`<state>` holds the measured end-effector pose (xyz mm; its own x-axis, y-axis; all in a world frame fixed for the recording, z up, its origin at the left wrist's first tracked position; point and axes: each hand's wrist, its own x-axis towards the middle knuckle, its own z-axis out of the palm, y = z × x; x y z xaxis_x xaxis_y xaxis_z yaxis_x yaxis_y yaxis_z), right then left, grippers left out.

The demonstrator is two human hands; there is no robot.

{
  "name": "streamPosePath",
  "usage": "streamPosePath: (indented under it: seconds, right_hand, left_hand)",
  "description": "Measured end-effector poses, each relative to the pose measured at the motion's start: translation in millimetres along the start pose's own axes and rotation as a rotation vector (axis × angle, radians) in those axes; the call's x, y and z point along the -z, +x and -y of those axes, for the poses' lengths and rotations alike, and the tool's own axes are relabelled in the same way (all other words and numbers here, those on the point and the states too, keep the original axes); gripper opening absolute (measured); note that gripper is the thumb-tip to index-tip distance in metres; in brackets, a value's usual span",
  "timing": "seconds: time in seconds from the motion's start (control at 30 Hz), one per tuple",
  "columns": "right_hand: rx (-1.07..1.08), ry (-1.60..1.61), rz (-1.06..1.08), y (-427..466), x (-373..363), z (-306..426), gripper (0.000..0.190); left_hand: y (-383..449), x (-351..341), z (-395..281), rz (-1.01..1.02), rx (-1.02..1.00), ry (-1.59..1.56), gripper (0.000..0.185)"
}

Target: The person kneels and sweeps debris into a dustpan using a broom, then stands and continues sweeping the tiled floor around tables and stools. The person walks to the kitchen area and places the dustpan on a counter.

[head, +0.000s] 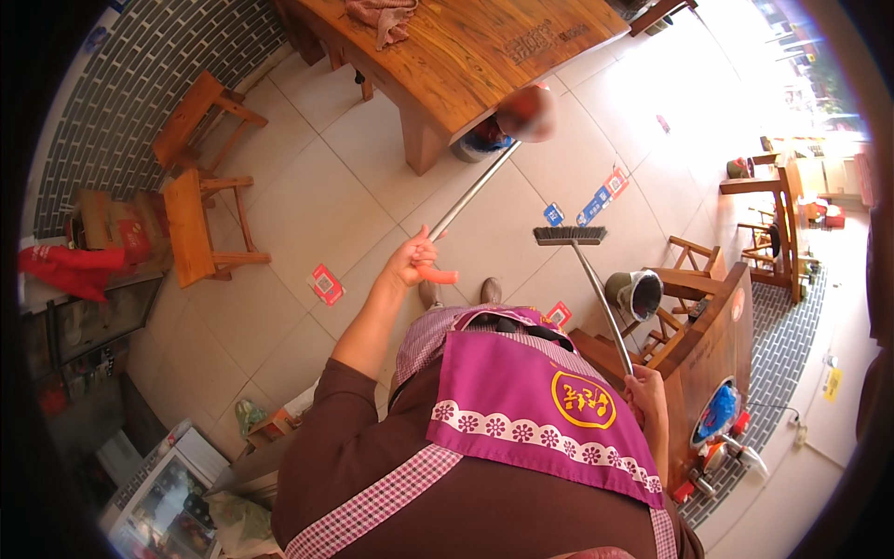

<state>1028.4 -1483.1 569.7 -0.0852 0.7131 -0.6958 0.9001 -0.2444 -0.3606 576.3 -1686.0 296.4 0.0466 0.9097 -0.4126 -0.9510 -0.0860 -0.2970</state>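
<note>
My left hand (413,258) grips a metal pole (475,192) near its curved orange end (438,275). The pole slants up to a blurred reddish thing (527,114) by the corner of the wooden table; I cannot tell what that thing is. At the lower right, my right hand (647,393) is closed round the metal handle of a broom (602,300). The broom's dark bristle head (570,235) is over the tiled floor, beside blue and red floor stickers (602,198). A purple apron (517,405) covers my front, and my shoes (491,291) show below it.
A wooden table (475,49) bearing a cloth (384,19) stands ahead, with a lined bin (483,143) beneath its corner. Wooden stools (188,227) stand at left. To the right are another bin (634,295) and a wooden table (705,349) with a round basin (716,412).
</note>
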Motion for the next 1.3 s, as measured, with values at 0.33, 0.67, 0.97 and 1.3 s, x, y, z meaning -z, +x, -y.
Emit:
streamPosePath:
  seconds: [0.33, 0.67, 0.97, 1.3]
  right_hand:
    - [0.004, -0.024, -0.043, 0, 2, 8, 0.022]
    - [0.06, -0.019, -0.077, 14, 11, -4, 0.042]
    - [0.107, 0.097, -0.075, 44, 30, -38, 0.045]
    - [0.199, 0.053, -0.169, 43, 73, -46, 0.042]
  left_hand:
    - [-1, 0, 11, 0.05, -0.005, -0.021, 0.056]
    - [-32, -15, 34, -0.012, -0.02, -0.017, 0.049]
    - [-55, -30, 63, -0.161, -0.03, 0.382, 0.039]
    - [-126, -63, 106, -0.715, -0.275, 1.222, 0.021]
